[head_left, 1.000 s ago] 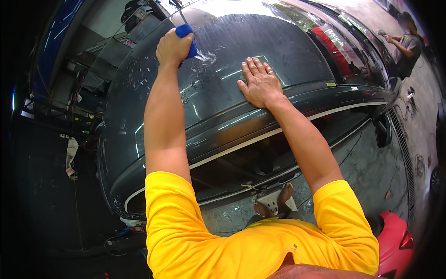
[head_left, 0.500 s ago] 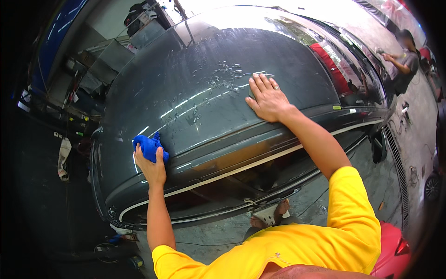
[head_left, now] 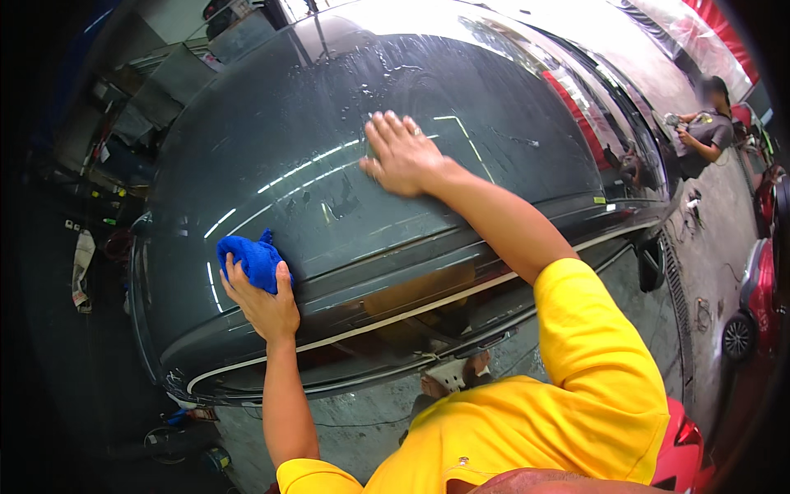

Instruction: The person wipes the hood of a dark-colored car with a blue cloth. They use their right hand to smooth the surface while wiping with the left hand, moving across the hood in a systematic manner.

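Note:
My left hand (head_left: 265,306) grips a bunched blue cloth (head_left: 252,258) and presses it on the lower left of a dark grey car's roof (head_left: 288,140), near the roof's edge over the side window. My right hand (head_left: 401,153) lies flat with fingers spread on the wet middle of the roof, holding nothing. Water beads and streaks show on the roof beyond my right hand. My yellow sleeves fill the bottom of the view.
Another person (head_left: 706,130) stands at the far right beside the car, holding something small. A red vehicle (head_left: 757,288) with a wheel sits at the right edge. Shelves and clutter (head_left: 123,107) line the dark left side. Wet concrete floor (head_left: 708,247) lies to the right.
My left hand has swept the blue cloth from the far top of the roof down to its near left edge. My right hand stays flat on the roof.

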`<action>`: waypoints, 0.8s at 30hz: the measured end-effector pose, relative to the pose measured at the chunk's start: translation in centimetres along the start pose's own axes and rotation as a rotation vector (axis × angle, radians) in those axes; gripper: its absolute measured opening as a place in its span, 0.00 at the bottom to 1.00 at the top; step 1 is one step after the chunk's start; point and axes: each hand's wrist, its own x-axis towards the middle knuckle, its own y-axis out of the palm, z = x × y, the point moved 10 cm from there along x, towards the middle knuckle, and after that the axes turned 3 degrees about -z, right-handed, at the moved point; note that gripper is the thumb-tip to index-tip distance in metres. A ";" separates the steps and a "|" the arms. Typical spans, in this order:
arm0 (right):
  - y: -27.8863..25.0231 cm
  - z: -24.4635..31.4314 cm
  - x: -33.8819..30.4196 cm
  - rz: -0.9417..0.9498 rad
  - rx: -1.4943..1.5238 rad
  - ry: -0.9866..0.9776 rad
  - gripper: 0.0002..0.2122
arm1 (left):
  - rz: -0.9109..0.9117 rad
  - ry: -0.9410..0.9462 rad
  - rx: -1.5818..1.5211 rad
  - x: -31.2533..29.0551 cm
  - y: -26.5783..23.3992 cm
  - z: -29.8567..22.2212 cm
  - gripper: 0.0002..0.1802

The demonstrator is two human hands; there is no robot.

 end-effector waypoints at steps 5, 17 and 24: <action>0.2 2.7 -5.9 0.061 -0.048 -0.129 0.38 | 0.013 -0.047 0.012 0.1 0.0 -0.2 0.38; -0.4 -6.5 18.4 0.099 0.140 0.271 0.43 | 0.030 -0.015 -0.092 0.3 0.0 1.0 0.42; -1.2 -5.0 -3.6 0.063 0.016 0.044 0.41 | -0.001 -0.018 -0.006 -0.5 -0.1 1.8 0.41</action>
